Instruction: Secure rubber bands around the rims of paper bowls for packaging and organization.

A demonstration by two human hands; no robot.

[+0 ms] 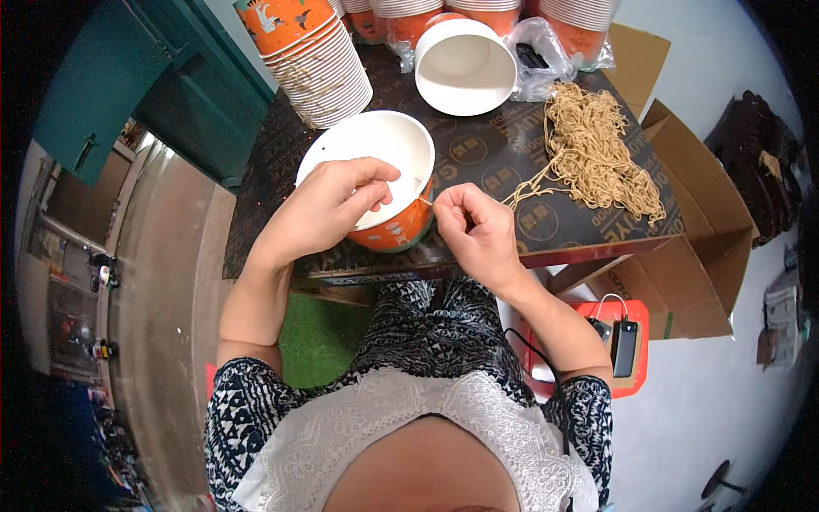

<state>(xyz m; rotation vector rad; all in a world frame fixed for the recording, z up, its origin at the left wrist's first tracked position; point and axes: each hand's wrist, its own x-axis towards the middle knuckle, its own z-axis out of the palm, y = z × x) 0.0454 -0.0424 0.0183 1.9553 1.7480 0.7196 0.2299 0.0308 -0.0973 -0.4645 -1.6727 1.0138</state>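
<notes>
An orange-printed paper bucket point(392, 136) with a white inside stands near the table's front edge, its mouth tilted toward me. My left hand point(320, 205) reaches over the left side of its mouth, fingers curled in toward the thumb; what they hold, if anything, is hidden. Just right of the bucket, my right hand point(479, 229) pinches a thin tan cord point(424, 201) that runs to the bucket's rim. From behind that hand, strands lead to a tangled heap of tan cord point(601, 154) on the table's right side.
A leaning stack of nested buckets point(320, 72) stands at the back left. Another bucket point(467, 68) lies on its side behind, near plastic-wrapped stacks point(409, 21). Open cardboard boxes point(695, 230) sit right of the dark table point(478, 154). A red stool point(636, 341) holds a black device point(625, 348).
</notes>
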